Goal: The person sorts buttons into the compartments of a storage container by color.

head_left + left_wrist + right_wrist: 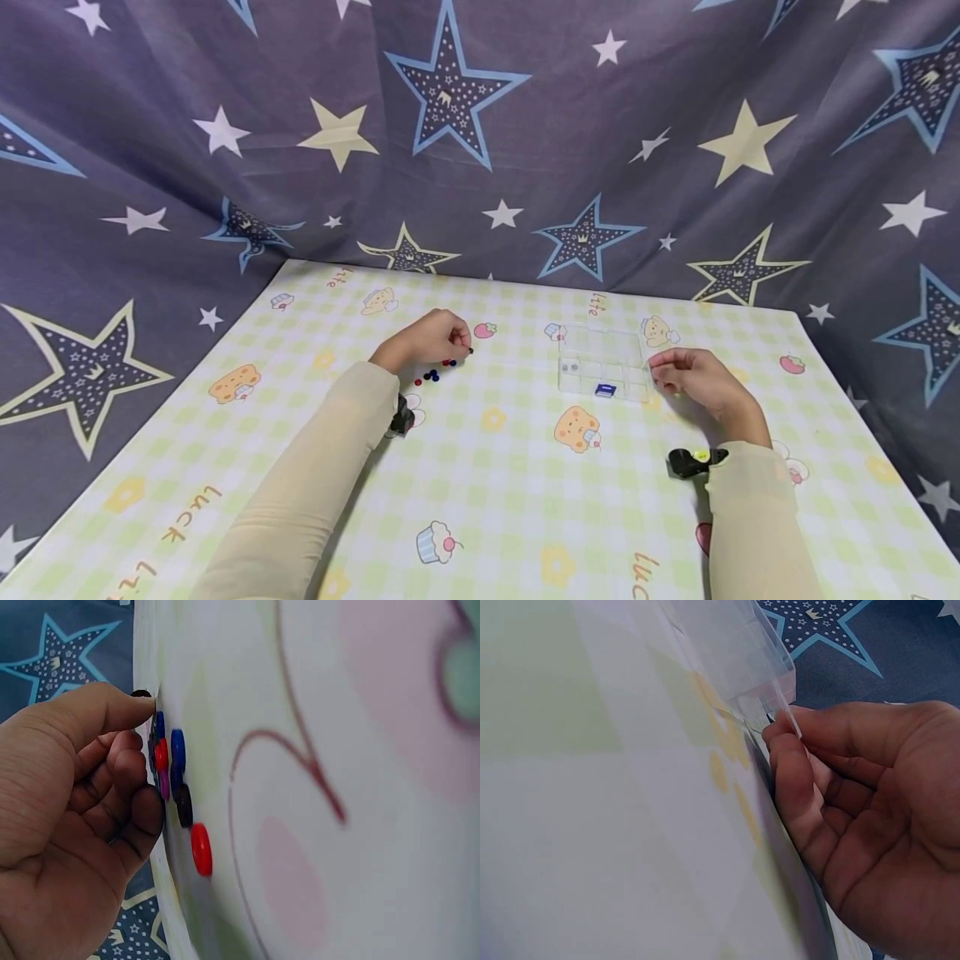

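Note:
My left hand (435, 337) pinches a small dark button (141, 694) at its fingertips, just above the tablecloth. Beside and below that hand lie several small round buttons (431, 376), red, blue, black and purple; a red button (201, 849) is nearest in the left wrist view. To the right, a clear plastic compartment box (603, 379) stands with its lid (603, 340) laid back. Two pale round things (570, 367) sit in its left compartment. My right hand (693, 379) pinches the box's clear edge (791, 712) between thumb and fingers at the right side.
A blue label (605, 390) marks the box's front. The checked tablecloth (480, 483) with printed cartoons covers the table. A dark star-patterned curtain (480, 192) hangs behind and at both sides. Each wrist wears a black camera mount (697, 462).

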{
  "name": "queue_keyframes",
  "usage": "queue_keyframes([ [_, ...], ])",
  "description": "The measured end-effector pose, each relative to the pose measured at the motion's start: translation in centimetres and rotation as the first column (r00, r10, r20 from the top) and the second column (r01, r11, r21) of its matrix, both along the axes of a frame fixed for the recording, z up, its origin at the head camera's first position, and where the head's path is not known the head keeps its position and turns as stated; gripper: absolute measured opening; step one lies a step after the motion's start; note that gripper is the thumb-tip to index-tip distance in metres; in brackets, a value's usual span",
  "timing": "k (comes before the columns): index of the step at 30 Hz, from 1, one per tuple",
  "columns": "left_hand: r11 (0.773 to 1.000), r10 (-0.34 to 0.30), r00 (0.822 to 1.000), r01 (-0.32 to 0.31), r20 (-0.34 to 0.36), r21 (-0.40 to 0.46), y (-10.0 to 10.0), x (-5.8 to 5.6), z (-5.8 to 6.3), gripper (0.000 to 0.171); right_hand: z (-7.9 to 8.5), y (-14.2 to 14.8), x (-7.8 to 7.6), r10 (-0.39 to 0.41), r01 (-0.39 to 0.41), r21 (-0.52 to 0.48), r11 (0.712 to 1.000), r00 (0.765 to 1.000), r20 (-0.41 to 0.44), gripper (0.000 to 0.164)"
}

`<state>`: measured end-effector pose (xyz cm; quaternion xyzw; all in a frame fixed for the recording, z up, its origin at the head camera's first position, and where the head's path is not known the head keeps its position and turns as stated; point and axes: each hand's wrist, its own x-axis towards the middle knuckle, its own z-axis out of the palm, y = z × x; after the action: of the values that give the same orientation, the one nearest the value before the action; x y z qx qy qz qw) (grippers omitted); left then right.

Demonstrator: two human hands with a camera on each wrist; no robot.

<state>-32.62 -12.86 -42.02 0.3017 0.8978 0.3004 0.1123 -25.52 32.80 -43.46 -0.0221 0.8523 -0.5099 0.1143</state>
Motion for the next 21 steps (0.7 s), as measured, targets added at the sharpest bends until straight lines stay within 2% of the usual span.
queue_keyframes([
  [10, 1.0, 0.004, 0.999, -0.003, -0.051, 0.002, 1.6, 0.0, 0.6, 0.009, 0.0, -0.1, -0.1, -0.004, 0.004, -0.01, 1.0, 1.0, -0.005, 0.029],
  [13, 1.0, 0.001, 0.999, -0.001, -0.043, 0.017, 2.2, 0.0, 0.8, 0.007, 0.1, -0.2, -0.1, -0.008, 0.008, -0.011, 1.0, 1.0, -0.001, 0.029],
  [21, 0.999, -0.033, 0.997, 0.034, -0.063, 0.015, 4.0, -0.3, 0.5, 0.005, -0.1, 0.0, -0.2, -0.007, 0.007, -0.011, 1.0, 1.0, 0.007, 0.03],
])
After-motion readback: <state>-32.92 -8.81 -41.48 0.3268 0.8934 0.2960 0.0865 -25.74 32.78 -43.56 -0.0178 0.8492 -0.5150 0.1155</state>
